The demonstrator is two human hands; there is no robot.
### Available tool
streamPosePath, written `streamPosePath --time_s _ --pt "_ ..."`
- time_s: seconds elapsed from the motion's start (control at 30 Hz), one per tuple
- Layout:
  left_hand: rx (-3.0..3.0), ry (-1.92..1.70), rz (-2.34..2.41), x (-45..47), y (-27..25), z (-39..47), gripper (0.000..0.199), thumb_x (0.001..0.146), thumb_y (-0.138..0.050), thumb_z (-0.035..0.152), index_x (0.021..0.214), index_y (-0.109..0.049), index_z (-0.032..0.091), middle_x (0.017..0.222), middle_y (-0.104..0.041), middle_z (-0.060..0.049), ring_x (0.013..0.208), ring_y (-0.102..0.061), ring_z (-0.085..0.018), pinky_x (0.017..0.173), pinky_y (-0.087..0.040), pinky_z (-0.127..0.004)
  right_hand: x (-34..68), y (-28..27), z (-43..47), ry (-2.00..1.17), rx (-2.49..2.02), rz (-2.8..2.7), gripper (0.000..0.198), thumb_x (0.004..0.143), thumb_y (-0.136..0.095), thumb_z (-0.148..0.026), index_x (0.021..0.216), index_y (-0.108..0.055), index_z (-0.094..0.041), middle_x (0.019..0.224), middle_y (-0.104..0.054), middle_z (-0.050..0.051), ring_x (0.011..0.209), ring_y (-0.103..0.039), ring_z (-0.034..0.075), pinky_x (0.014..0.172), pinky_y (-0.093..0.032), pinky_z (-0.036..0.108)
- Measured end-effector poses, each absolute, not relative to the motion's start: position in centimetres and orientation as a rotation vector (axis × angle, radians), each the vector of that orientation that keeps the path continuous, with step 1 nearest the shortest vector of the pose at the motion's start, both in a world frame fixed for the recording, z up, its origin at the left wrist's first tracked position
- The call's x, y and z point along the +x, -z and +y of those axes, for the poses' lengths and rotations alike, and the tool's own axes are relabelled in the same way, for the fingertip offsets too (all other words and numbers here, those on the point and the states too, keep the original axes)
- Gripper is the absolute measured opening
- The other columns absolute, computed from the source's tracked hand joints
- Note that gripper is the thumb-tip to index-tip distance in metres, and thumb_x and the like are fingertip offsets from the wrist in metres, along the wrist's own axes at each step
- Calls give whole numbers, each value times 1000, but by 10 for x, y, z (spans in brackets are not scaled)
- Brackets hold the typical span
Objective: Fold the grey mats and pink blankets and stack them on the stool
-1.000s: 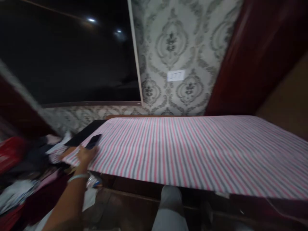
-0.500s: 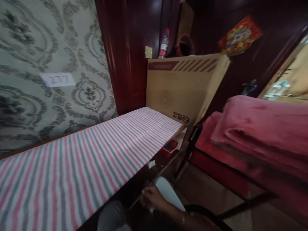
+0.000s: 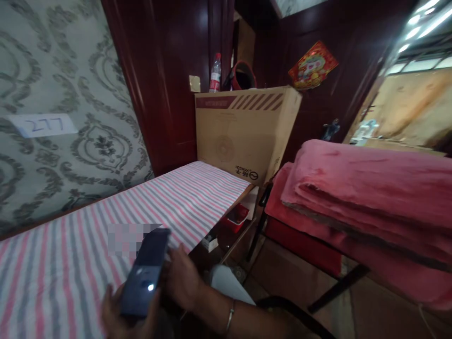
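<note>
A dark smartphone (image 3: 145,273) is tilted in front of me, its glossy surface reflecting a bright spot of light. My left hand (image 3: 129,315) grips its lower end, with fingers on the left side and the thumb along the right. Bent fingers of my right hand (image 3: 183,278) are at the phone's right edge and seem to hold it there; their tips are partly hidden and blurred. A bracelet circles the right wrist. Behind the phone lies a pink, grey and white striped cloth (image 3: 176,197) covering a long narrow table.
A large cardboard box (image 3: 236,132) stands at the table's far end, with a plastic bottle (image 3: 215,75) behind its top edge. Folded pink blankets (image 3: 370,174) rest on a dark-framed chair at right. A red container (image 3: 238,219) sits below the tabletop. Patterned wallpaper (image 3: 106,146) borders the left.
The smartphone and my left hand have come into view. My right hand has moved up and left to the phone. The view has shifted right.
</note>
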State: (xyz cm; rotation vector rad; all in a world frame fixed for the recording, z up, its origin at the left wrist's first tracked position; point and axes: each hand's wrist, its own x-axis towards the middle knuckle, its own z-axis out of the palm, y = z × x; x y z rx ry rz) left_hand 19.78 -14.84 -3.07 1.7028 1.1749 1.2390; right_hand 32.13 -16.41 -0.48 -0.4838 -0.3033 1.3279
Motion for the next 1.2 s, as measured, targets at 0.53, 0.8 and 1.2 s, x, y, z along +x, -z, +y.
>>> streamPosePath --time_s 0.53,0.8,1.2 --pt "1172 -1009 825 219 8 -206 82 85 -65 58 153 -30 29 144 -51 -13 128 -54 -30 107 -43 -43 354 4 -241 -1286 -548 -333 72 87 -45 -76 122 -65 -17 123 -68 17 121 -60 34 99 -45 57" --pt "569 -177 477 253 16 -214 61 91 -48 68 132 -57 24 122 -69 -11 111 -65 -32 91 -54 -52 372 14 -287 -1199 -648 -327 70 90 -44 -75 118 -67 -16 113 -71 15 116 -63 32 99 -47 54" --pt "627 -21 244 265 11 -268 76 89 -42 75 129 -62 13 120 -70 -18 96 -72 -37 86 -56 -52 407 2 -345 -1109 -911 -510 72 83 -54 -81 112 -72 -18 95 -74 9 90 -69 29 79 -52 44"
